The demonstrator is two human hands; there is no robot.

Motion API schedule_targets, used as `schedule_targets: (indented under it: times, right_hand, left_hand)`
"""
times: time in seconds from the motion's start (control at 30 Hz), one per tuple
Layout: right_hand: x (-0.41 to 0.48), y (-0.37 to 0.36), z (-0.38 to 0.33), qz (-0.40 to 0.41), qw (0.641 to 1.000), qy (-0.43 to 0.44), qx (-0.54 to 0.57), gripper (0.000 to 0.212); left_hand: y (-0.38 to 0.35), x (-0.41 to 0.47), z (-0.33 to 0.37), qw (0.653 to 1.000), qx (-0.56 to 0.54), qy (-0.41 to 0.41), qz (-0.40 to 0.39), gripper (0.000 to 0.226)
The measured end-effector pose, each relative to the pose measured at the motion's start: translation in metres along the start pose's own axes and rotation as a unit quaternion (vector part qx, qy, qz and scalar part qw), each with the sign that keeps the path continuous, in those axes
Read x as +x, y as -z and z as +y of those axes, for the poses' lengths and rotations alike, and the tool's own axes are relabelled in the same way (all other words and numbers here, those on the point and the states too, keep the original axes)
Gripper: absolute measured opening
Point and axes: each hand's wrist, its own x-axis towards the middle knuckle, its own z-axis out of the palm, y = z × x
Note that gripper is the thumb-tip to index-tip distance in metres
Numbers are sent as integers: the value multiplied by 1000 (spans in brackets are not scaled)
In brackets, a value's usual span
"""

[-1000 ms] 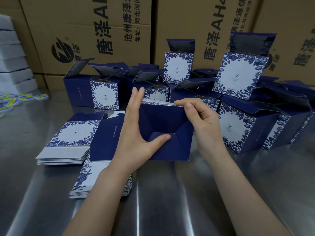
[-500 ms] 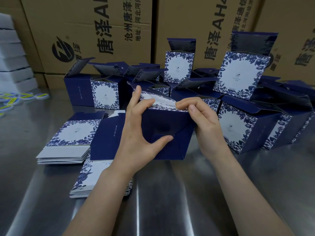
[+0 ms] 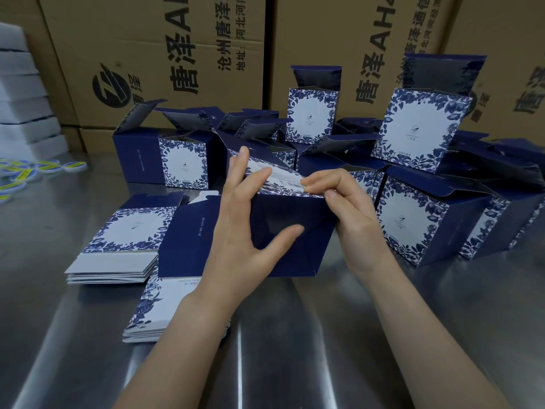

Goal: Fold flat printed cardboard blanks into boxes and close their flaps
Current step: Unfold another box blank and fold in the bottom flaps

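Steel table (image 3: pixel 295 349), backed by brown cartons (image 3: pixel 147 54). Half-formed navy box (image 3: pixel 289 252) is held at centre. It is clamped by the left hand (image 3: pixel 241 231), thumb on the near face, fingers over the top edge. Its upper right corner is pinched by the right hand (image 3: pixel 351 214). Flat blanks (image 3: pixel 118 255) are stacked at 9 o'clock, folded boxes (image 3: pixel 413 219) massed at 2 o'clock.

I log: dim, cool overhead light. Glare: pale streaks on steel table (image 3: pixel 240 358), 6 o'clock. Navy box (image 3: pixel 306 249) face, centre, crushed near black. Cartons (image 3: pixel 153 48) bow at 12 o'clock. White stack (image 3: pixel 20 84), 10 o'clock, smeared soft.
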Motion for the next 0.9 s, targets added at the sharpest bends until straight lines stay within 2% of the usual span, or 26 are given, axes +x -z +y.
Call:
schedule_targets:
  times: [0.13, 0.23, 0.47, 0.6, 0.67, 0.77, 0.9]
  right_hand:
    - [-3, -6, -6, 46, 996, 21, -78, 22]
    - [-6, -10, -10, 57, 987, 39, -148, 15]
    - [-9, -16, -12, 107, 954, 39, -278, 26]
    - [-10, -20, -12, 65, 965, -22, -254, 63]
    - [-10, -22, -11, 42, 973, -50, -221, 72]
    - [-10, -24, -9, 38, 979, -70, -185, 67]
    - [-10, -28, -4, 72, 979, -65, -178, 60]
  left_hand:
    - [-1, 1, 4, 999, -28, 26, 19, 46]
    - [-4, 0, 6, 998, -46, 39, 27, 42]
    - [-5, 1, 6, 998, -32, 53, 34, 37]
    - [-6, 1, 7, 998, -24, 49, 16, 42]
    - [-5, 1, 7, 998, -42, 51, -2, 45]
    - [-5, 1, 10, 996, -72, 52, -21, 49]
    - [-6, 2, 12, 994, -98, 42, -27, 51]
